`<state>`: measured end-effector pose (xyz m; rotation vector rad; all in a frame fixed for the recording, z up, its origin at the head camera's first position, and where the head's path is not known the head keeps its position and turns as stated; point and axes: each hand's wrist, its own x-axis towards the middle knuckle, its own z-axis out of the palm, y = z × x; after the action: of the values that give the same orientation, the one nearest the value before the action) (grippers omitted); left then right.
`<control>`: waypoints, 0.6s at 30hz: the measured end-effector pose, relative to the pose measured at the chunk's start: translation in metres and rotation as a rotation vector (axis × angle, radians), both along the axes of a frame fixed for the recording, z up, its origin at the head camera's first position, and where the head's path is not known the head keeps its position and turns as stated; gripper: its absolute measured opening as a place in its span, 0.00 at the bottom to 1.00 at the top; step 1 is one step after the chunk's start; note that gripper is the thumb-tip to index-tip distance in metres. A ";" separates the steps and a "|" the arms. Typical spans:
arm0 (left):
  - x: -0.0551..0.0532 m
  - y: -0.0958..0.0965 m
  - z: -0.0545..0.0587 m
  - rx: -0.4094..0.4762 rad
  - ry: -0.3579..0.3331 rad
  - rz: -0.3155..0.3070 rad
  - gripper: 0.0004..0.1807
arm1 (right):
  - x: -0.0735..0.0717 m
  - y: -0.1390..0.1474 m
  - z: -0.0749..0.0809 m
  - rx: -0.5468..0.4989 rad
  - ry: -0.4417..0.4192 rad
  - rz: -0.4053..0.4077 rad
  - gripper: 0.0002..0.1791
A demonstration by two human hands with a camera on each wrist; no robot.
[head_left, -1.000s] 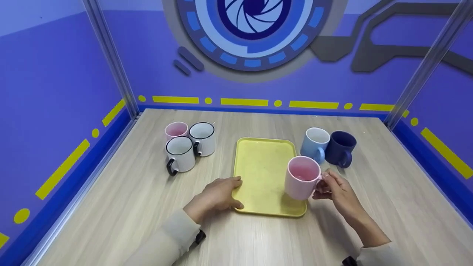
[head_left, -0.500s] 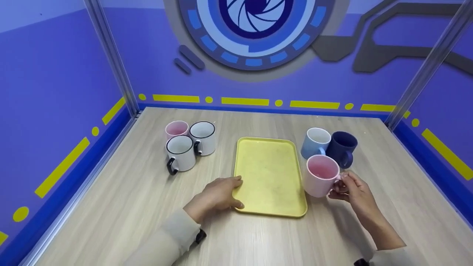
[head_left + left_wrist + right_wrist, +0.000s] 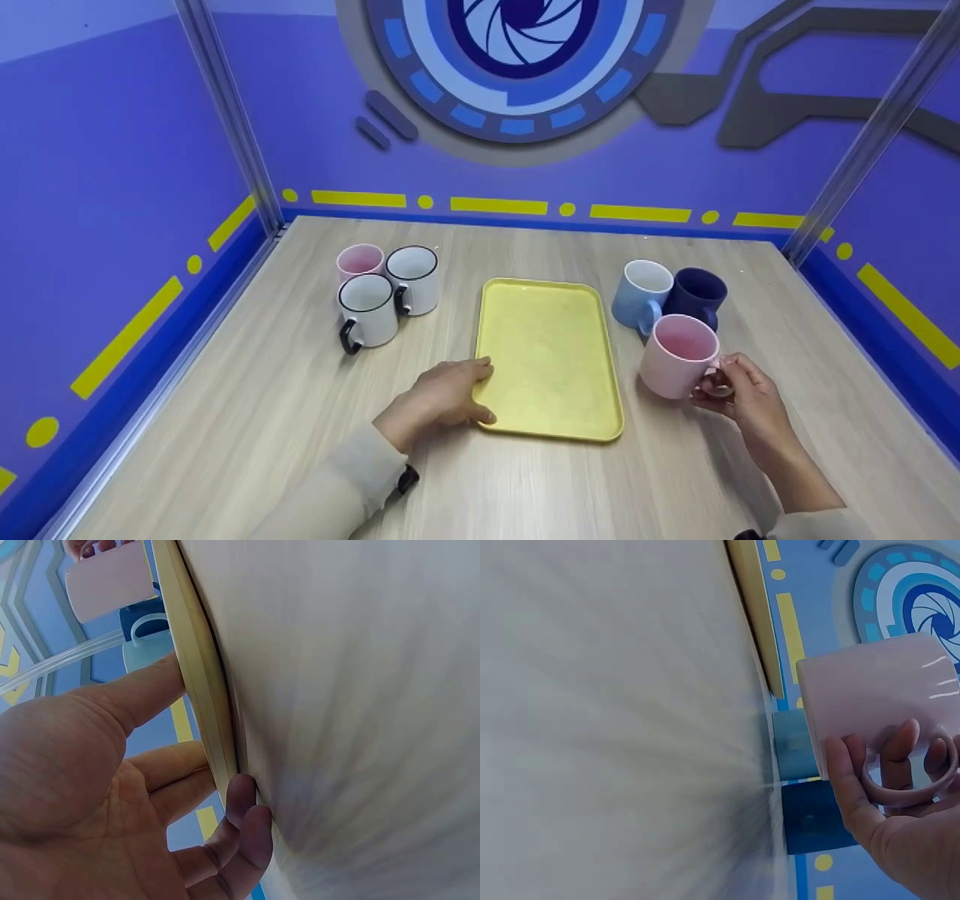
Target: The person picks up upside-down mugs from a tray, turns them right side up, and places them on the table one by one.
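Observation:
My right hand (image 3: 750, 405) pinches the handle of a pink mug (image 3: 671, 371) just right of the yellow tray. In the right wrist view, the mug's base (image 3: 814, 716) shows a gap from the tabletop, and fingers curl at its ring handle. My left hand (image 3: 442, 394) rests on the left rim of the yellow tray (image 3: 544, 360), thumb and forefinger reaching over the edge. Relaxed fingers (image 3: 255, 836) lie along the tray's side in the left wrist view. Right behind the held mug stand a light blue mug (image 3: 634, 296) and a navy mug (image 3: 712, 289), partly covered by it.
At the back left, two white mugs with black rims and handles, a front one (image 3: 375, 319) and a rear one (image 3: 420, 285), stand close to another pink mug (image 3: 360, 259). Blue panel walls (image 3: 525, 180) enclose the wooden table (image 3: 262, 390) on three sides.
My right hand has carried the pink mug rightward from over the tray's right edge to beside it, in front of the blue mugs. My left hand has stayed on the tray.

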<state>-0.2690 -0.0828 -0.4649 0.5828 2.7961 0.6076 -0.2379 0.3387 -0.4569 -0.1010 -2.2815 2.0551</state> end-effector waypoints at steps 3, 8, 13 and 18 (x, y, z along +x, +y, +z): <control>0.000 0.000 0.000 0.003 0.003 0.000 0.43 | 0.000 0.004 0.000 -0.013 -0.017 -0.012 0.20; -0.001 0.000 0.000 -0.002 0.008 -0.002 0.43 | -0.001 0.008 0.001 -0.073 -0.059 -0.042 0.18; -0.001 0.000 0.000 0.007 -0.002 0.000 0.44 | -0.003 0.010 0.002 -0.142 -0.116 -0.064 0.16; -0.001 0.000 0.000 0.006 -0.008 0.003 0.43 | -0.007 0.009 0.003 -0.166 -0.174 -0.063 0.16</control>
<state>-0.2697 -0.0827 -0.4651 0.5768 2.7891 0.6180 -0.2446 0.3476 -0.4536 -0.3696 -2.1619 2.2819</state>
